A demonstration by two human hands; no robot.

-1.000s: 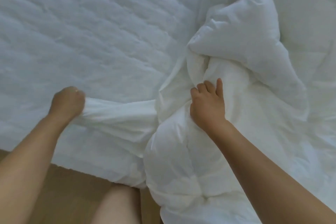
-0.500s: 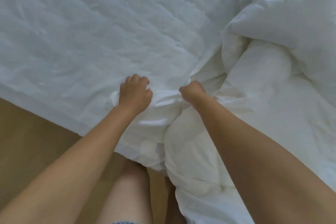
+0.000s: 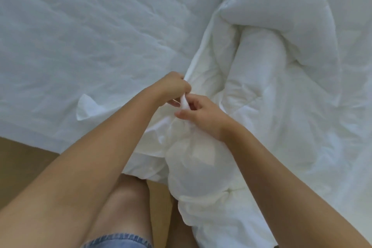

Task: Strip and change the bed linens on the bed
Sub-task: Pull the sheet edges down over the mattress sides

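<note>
At the bottom edge, a blue denim hem [image 3: 118, 242] and a bare thigh [image 3: 124, 203] stand over the tan wooden floor [image 3: 22, 159], close against the side of the bed. Just above, both forearms reach in and meet over a bunched white duvet [image 3: 261, 110], whose near end hangs off the mattress edge toward the floor. The right hand [image 3: 203, 116] has its fingers curled, thumb and fingertips pinching a small twisted wad of fabric [image 3: 184, 104] at the duvet's edge. The left hand [image 3: 174, 86], just beside it on the far side, is closed in a fist on the same wad. Beyond the hands the duvet lies heaped in thick folds along the right of the bed. To the left spreads the quilted white mattress pad [image 3: 96, 32], with one small fabric corner [image 3: 85, 106] sticking up near its edge.
</note>
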